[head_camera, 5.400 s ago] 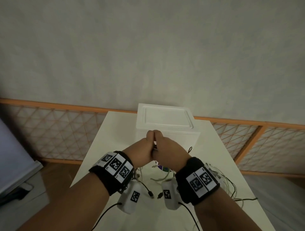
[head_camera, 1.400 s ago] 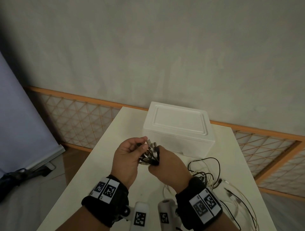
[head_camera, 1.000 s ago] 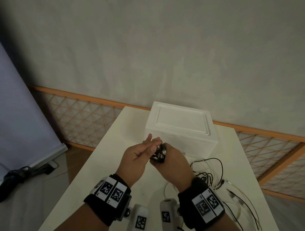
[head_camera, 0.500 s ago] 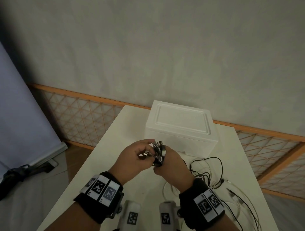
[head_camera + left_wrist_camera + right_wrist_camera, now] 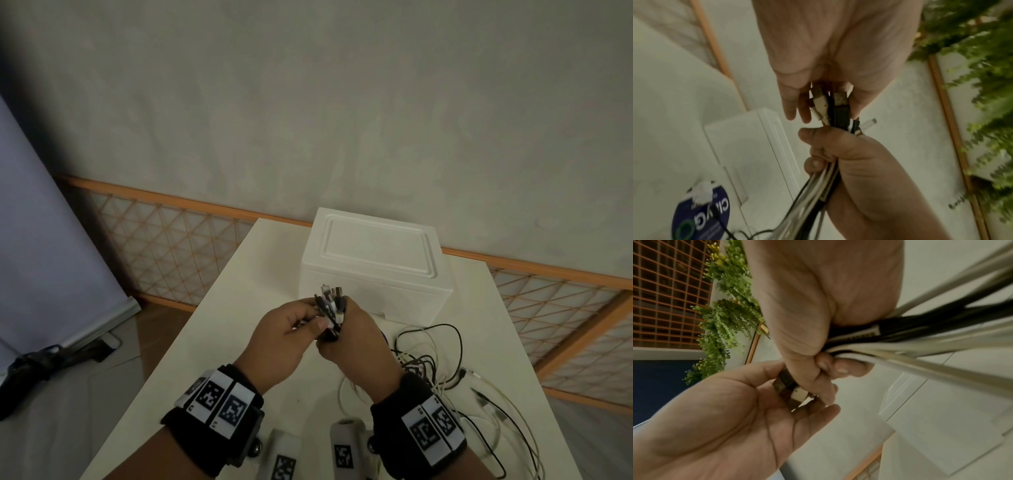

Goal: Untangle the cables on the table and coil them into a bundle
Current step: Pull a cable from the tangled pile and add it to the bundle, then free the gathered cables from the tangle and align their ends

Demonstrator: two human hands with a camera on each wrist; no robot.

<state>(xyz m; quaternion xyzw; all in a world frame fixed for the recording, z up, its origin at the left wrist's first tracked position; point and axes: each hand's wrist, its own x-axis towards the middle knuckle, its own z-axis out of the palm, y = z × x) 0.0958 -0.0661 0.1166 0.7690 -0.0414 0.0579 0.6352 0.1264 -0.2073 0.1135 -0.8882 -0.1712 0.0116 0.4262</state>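
Both hands are raised over the white table (image 5: 260, 274), in front of the foam box. My right hand (image 5: 356, 346) grips a bunch of black and white cables (image 5: 900, 337) in a fist just below their plugs. The plug ends (image 5: 330, 301) stick up out of that fist. My left hand (image 5: 284, 339) curls its fingers and thumb round these plug ends (image 5: 839, 107), pinching them together. Below the fist the cables (image 5: 818, 191) hang down to a loose tangle (image 5: 428, 359) lying on the table at the right.
A closed white foam box (image 5: 373, 260) stands at the back of the table, just beyond the hands. A round blue label (image 5: 701, 216) lies beside it under the cables. More white and black cable ends (image 5: 493, 414) trail toward the right edge. An orange lattice fence runs behind.
A second ago my left hand lay flat against the plug ends; now its fingers are curled round them. The right hand's grip on the cables is unchanged, and both hands stay in place.
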